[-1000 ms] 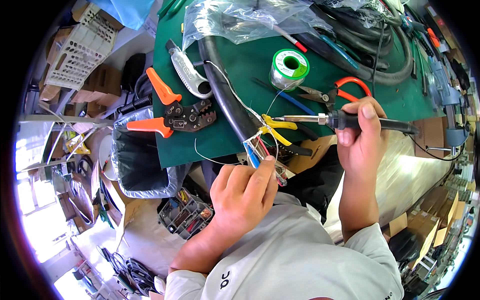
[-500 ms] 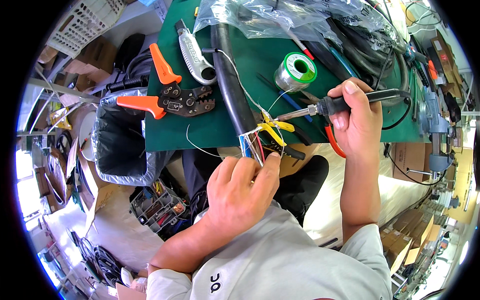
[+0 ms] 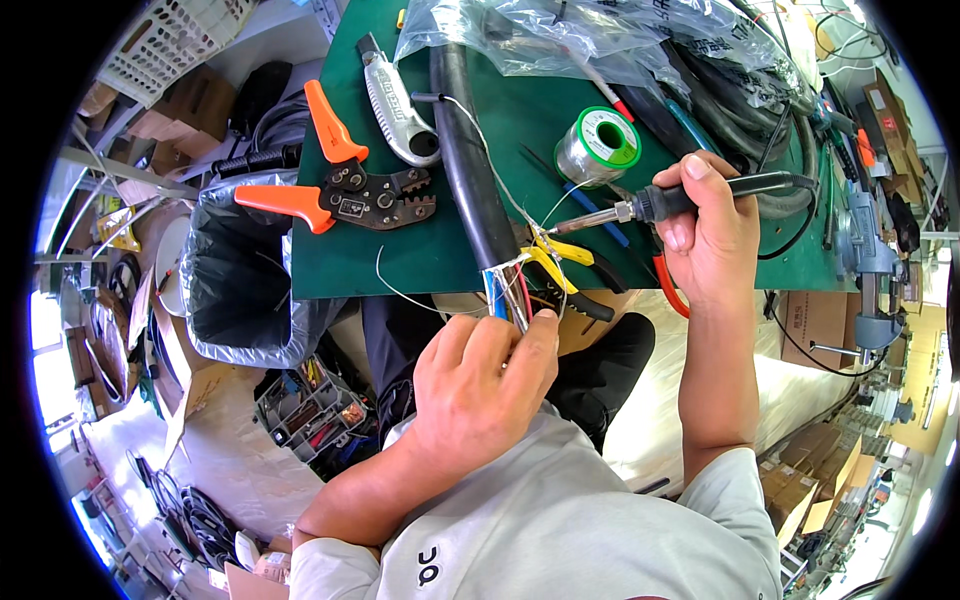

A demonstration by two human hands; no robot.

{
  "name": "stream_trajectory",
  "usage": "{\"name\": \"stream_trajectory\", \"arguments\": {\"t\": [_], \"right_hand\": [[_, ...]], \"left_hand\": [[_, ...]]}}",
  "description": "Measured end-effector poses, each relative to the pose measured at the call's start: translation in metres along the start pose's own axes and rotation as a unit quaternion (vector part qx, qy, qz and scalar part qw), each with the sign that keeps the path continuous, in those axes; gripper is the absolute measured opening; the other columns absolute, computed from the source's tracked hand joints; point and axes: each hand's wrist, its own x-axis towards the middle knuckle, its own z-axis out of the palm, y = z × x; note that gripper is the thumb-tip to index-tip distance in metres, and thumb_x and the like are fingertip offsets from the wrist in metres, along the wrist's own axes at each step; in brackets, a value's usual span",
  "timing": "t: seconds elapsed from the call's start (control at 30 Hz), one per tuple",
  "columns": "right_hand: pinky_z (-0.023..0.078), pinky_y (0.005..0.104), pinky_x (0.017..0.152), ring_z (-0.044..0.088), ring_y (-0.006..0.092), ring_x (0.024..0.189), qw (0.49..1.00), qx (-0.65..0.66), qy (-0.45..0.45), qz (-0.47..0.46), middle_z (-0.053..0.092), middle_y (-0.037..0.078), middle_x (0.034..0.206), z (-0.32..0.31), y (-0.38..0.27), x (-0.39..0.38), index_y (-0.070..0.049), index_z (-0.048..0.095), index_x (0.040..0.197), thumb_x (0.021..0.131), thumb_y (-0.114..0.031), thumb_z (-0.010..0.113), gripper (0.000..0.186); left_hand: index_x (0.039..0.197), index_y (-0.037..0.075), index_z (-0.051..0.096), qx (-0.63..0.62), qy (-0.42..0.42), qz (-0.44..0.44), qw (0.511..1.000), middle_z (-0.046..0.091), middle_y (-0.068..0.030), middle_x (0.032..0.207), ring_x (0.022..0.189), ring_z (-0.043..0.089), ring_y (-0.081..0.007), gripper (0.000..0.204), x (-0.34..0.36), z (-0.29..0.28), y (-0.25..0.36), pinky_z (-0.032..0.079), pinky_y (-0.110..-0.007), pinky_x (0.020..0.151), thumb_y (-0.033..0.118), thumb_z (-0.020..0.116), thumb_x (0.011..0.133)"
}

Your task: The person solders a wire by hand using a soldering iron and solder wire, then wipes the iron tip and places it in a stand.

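Observation:
My left hand is closed on the wires, blue, red and bare among them, coming out of the cut end of a thick black cable. In my right hand is a soldering iron, gripped by its black handle. Its tip points left and lies at a thin bare wire beside the cable end; whether it touches cannot be told. Thin solder runs to that spot from a green-rimmed solder spool. Under the wires lie yellow-and-black handled pliers.
An orange-handled crimping tool and a grey utility knife lie left of the cable on the green mat. Clear plastic bags cover the far side. A lined bin stands left; a tool tray is below.
The view has shifted slightly. My hands keep their holds, and the iron's tip stays near the same wire spot.

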Motion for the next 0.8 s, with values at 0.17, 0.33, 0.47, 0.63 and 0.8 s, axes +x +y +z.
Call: {"name": "stream_trajectory", "arguments": {"t": [0.17, 0.33, 0.47, 0.63, 0.8], "right_hand": [[0.036, 0.0219, 0.044, 0.044, 0.0073, 0.046, 1.000, -0.001, 0.004, 0.002, 0.066, 0.012, 0.078, 0.0003, -0.0006, -0.0003, 0.001, 0.062, 0.081, 0.090, -0.015, 0.063, 0.019], [0.036, 0.0218, 0.045, 0.044, 0.0073, 0.046, 1.000, 0.007, 0.000, 0.002, 0.066, 0.012, 0.079, 0.0005, 0.0014, 0.0020, 0.000, 0.062, 0.081, 0.090, -0.015, 0.063, 0.018], [0.036, 0.0218, 0.045, 0.044, 0.0074, 0.046, 1.000, 0.004, 0.004, 0.003, 0.065, 0.011, 0.078, 0.0016, 0.0020, 0.0021, 0.001, 0.062, 0.081, 0.090, -0.015, 0.063, 0.018], [0.036, 0.0218, 0.045, 0.044, 0.0075, 0.046, 1.000, 0.000, 0.004, 0.003, 0.065, 0.010, 0.077, 0.0025, 0.0025, 0.0034, 0.001, 0.062, 0.081, 0.090, -0.015, 0.063, 0.019], [0.036, 0.0213, 0.045, 0.045, 0.0074, 0.047, 1.000, 0.002, -0.003, 0.000, 0.065, 0.010, 0.076, 0.0019, 0.0032, 0.0032, 0.002, 0.063, 0.081, 0.090, -0.015, 0.063, 0.019]], "left_hand": [[0.097, 0.005, 0.068, 0.001, 0.002, 0.001, 1.000, 0.051, -0.0022, 0.070, 0.061, 0.048, -0.0179, 0.027, -0.0003, -0.0001, -0.0004, 0.039, -0.030, 0.054, 0.004, 0.077, 0.071], [0.097, 0.005, 0.069, 0.000, 0.003, 0.004, 1.000, 0.052, -0.0022, 0.071, 0.061, 0.048, -0.0178, 0.027, -0.0004, -0.0003, 0.0003, 0.039, -0.030, 0.054, 0.004, 0.077, 0.071], [0.096, 0.005, 0.069, 0.007, 0.014, 0.013, 1.000, 0.048, -0.0018, 0.069, 0.060, 0.047, -0.0169, 0.028, -0.0006, 0.0006, -0.0003, 0.037, -0.029, 0.052, 0.004, 0.076, 0.070], [0.096, 0.006, 0.070, 0.010, 0.044, 0.034, 0.998, 0.041, -0.0008, 0.066, 0.057, 0.044, -0.0151, 0.030, -0.0017, 0.0065, -0.0047, 0.035, -0.028, 0.047, 0.005, 0.074, 0.066], [0.097, 0.005, 0.068, 0.002, -0.001, 0.005, 1.000, 0.052, -0.0021, 0.071, 0.061, 0.049, -0.0179, 0.028, -0.0008, -0.0012, 0.0008, 0.039, -0.030, 0.054, 0.004, 0.077, 0.071]]}}
